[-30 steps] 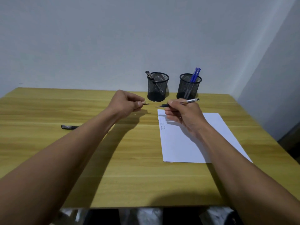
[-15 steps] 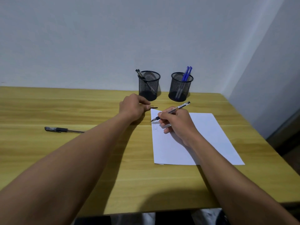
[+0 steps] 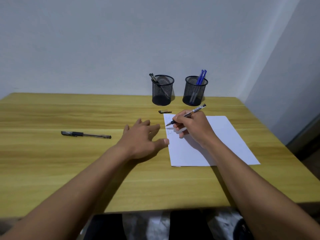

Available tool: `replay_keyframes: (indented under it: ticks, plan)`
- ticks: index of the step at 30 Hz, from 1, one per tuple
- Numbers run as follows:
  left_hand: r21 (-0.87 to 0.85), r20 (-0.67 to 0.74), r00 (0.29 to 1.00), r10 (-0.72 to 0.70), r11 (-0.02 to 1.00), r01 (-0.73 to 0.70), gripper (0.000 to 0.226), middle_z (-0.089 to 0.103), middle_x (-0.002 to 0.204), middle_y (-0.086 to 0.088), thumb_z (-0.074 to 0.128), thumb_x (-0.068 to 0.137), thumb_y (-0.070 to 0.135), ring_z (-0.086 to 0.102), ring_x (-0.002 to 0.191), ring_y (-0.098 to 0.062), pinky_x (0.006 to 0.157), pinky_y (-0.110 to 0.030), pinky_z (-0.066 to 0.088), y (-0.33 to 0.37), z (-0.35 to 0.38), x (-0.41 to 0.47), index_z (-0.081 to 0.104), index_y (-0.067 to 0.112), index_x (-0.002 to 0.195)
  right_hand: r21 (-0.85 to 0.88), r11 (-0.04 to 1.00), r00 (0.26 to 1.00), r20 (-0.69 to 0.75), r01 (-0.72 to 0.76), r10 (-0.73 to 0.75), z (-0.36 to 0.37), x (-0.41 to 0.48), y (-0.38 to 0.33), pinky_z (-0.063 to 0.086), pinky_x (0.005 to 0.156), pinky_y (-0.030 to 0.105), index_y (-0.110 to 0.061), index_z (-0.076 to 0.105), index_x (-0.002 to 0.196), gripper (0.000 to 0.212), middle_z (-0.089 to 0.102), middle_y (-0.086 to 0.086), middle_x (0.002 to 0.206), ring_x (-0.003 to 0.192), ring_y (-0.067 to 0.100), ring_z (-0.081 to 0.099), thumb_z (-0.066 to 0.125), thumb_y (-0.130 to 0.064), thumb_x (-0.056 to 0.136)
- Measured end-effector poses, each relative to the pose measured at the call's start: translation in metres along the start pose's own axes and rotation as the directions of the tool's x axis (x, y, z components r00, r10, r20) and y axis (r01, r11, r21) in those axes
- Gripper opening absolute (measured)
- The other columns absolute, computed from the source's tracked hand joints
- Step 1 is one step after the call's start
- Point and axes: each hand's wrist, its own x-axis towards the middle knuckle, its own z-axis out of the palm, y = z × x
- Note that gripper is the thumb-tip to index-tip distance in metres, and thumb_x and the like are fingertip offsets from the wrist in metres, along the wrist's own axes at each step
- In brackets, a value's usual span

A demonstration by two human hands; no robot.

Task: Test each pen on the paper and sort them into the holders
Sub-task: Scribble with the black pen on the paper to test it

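My right hand (image 3: 192, 129) grips an uncapped black pen (image 3: 195, 110), its tip at the top left corner of the white paper (image 3: 223, 135), where faint scribbles show. My left hand (image 3: 143, 139) lies flat with spread fingers on the table, thumb touching the paper's left edge. The pen's cap (image 3: 164, 111) lies on the table just above the paper. A capped black pen (image 3: 85, 134) lies on the table to the left. The left mesh holder (image 3: 162, 90) has black pens, the right mesh holder (image 3: 195, 90) blue pens.
The wooden table (image 3: 69, 170) runs to a wall behind the holders and to a corner on the right. Its front edge is near my lap. The paper's right half is bare.
My left hand has let go of the cap, which now lies above the paper, and has moved down to rest flat beside the sheet. The right hand lowered the pen tip to the paper.
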Motion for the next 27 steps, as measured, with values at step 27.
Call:
replay_keyframes:
  ticks: [27]
  plan:
    - [0.164,0.033,0.999,-0.013,0.986,0.008,0.077,0.006,0.167,-0.004,0.033,0.08,0.085,-0.004,0.153,-0.032,0.116,-0.064,-0.004,0.005,0.014,-0.002,0.02,0.055,0.149,-0.22,0.975,0.997,-0.076,-0.017,0.0,-0.001,-0.026,0.025,0.059,0.074,0.058,-0.008,0.069,0.08,0.017,0.073,0.007,0.068,0.077,0.034,0.074,0.073,-0.024,0.083]
